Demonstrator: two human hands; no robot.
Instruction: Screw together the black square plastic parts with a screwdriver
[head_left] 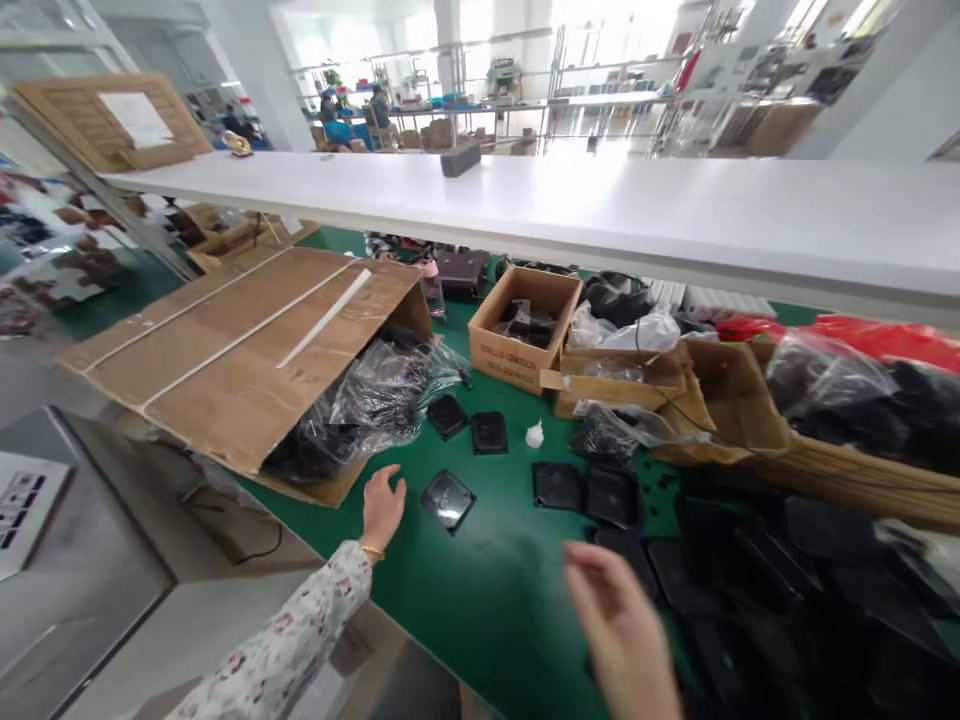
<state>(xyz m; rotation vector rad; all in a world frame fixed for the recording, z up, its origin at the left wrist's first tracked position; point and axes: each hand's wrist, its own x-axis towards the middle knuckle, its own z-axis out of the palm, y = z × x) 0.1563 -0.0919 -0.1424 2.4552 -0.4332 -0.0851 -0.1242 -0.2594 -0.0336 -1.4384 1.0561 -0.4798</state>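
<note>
My left hand point(384, 510) hovers over the green table's near edge, fingers loosely bent and apart, with nothing seen in it. Just right of it lies a glossy black square plastic cover point(448, 499). My right hand point(619, 625), blurred by motion, is at the lower middle; its fingers look stretched out and no object shows in them. It is left of a big heap of black plastic parts point(810, 590). Two more square black covers point(490, 433) lie farther back, and another flat black piece point(557, 486) sits beside a tray-like black part point(612, 496).
A large cardboard box point(225, 330) on its side, with bagged black parts point(375, 400) spilling out, stands at left. Behind are an open carton point(517, 365), cut boxes point(637, 385) and a white crumpled bit point(535, 434). A white shelf point(540, 200) crosses above the table.
</note>
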